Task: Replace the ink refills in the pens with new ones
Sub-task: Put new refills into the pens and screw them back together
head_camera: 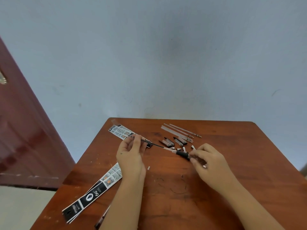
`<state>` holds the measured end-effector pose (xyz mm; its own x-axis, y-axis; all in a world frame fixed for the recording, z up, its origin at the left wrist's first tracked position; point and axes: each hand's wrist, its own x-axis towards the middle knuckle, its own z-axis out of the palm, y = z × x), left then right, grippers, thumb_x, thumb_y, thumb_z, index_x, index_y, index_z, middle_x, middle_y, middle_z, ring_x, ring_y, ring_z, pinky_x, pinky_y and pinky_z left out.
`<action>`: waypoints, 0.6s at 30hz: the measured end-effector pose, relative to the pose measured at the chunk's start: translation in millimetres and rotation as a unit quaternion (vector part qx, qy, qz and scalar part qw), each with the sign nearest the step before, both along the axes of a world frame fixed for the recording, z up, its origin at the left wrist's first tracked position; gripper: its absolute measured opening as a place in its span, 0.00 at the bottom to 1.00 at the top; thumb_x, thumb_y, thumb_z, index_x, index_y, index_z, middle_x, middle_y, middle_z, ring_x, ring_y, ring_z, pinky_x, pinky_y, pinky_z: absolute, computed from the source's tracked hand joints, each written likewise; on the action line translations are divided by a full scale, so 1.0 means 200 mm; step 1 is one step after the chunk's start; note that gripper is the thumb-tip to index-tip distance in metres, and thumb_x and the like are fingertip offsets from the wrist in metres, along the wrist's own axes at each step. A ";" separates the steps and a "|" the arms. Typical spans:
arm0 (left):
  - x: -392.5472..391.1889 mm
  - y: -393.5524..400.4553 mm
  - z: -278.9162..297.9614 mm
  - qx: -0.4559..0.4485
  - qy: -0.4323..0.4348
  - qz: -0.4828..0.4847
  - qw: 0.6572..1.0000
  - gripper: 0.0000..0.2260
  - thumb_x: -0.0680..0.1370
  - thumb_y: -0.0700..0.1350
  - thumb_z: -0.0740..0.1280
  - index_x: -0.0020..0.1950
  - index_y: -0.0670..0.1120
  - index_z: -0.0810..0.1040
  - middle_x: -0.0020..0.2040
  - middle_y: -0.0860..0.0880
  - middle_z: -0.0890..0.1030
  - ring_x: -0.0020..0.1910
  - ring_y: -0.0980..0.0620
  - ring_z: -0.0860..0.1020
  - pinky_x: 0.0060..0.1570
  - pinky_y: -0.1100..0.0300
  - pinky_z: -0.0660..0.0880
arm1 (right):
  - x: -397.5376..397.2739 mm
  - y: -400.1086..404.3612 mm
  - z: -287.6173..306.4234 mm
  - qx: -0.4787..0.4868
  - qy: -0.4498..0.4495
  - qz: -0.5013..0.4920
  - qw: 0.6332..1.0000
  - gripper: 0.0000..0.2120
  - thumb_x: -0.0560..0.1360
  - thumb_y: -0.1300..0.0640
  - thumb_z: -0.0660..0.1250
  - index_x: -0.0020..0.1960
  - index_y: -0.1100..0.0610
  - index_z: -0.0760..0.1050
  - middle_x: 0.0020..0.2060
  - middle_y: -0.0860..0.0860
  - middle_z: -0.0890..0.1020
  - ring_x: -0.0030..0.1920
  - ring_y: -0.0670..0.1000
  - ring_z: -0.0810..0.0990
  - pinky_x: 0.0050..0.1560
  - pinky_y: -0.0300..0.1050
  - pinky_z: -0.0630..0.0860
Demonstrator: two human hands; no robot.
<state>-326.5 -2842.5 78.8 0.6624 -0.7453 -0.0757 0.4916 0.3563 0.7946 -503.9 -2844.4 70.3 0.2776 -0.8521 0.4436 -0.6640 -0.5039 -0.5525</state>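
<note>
My left hand (131,155) pinches a thin dark ink refill (152,143) that slants down to the right. Its tip meets the open end of a pen barrel with a black grip (182,154), which my right hand (207,159) holds by the other end. Several clear refill tubes (180,132) lie in a row at the table's far side. Pen caps and barrel pieces (174,141) and small white tip covers (182,148) are scattered just beyond the pen.
A black-and-white refill package strip (93,191) lies at the table's near left; another (122,131) sits behind my left hand. One small white cover (148,168) rests between my hands. The wooden table (232,171) stands against a pale wall, a dark red door to the left.
</note>
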 end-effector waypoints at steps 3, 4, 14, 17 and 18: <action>0.00 0.00 0.01 -0.004 0.002 0.000 1.000 0.07 0.75 0.33 0.64 0.38 0.43 0.74 0.23 0.55 0.78 0.26 0.61 0.78 0.31 0.70 0.77 | -0.01 -0.01 0.00 0.000 0.005 -0.012 1.000 0.08 0.71 0.64 0.67 0.50 0.61 0.80 0.39 0.48 0.72 0.37 0.40 0.71 0.36 0.25 0.66; 0.00 0.00 0.01 -0.005 0.002 0.000 1.000 0.07 0.75 0.33 0.63 0.38 0.43 0.74 0.23 0.55 0.78 0.26 0.61 0.78 0.31 0.70 0.77 | -0.01 -0.01 -0.01 0.001 0.005 -0.017 1.000 0.08 0.71 0.64 0.67 0.50 0.61 0.80 0.39 0.47 0.72 0.37 0.41 0.71 0.36 0.25 0.64; -0.02 0.01 0.02 -0.014 0.006 -0.009 1.000 0.07 0.75 0.33 0.63 0.39 0.43 0.74 0.24 0.55 0.78 0.27 0.61 0.78 0.32 0.70 0.77 | -0.01 -0.02 -0.02 -0.001 -0.001 -0.022 1.000 0.08 0.70 0.65 0.68 0.48 0.61 0.80 0.39 0.48 0.73 0.37 0.39 0.70 0.39 0.22 0.67; -0.02 0.01 0.02 -0.013 0.001 -0.010 1.000 0.07 0.75 0.33 0.63 0.39 0.43 0.74 0.24 0.56 0.78 0.27 0.62 0.78 0.32 0.70 0.77 | -0.01 -0.02 -0.01 0.002 0.003 -0.027 1.000 0.08 0.70 0.65 0.67 0.49 0.61 0.80 0.39 0.48 0.73 0.38 0.42 0.70 0.37 0.23 0.66; -0.02 0.01 0.02 -0.014 0.000 -0.009 1.000 0.07 0.75 0.33 0.63 0.39 0.43 0.74 0.24 0.56 0.78 0.27 0.62 0.78 0.32 0.70 0.77 | -0.01 -0.02 -0.01 0.003 0.003 -0.028 1.000 0.08 0.71 0.65 0.67 0.49 0.61 0.80 0.39 0.48 0.73 0.39 0.43 0.70 0.37 0.23 0.66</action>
<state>-331.0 -2839.6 83.2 0.6483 -0.7594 -0.0545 0.4981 0.3689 0.7848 -506.2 -2848.6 68.1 0.2331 -0.8687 0.4371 -0.6943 -0.4634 -0.5507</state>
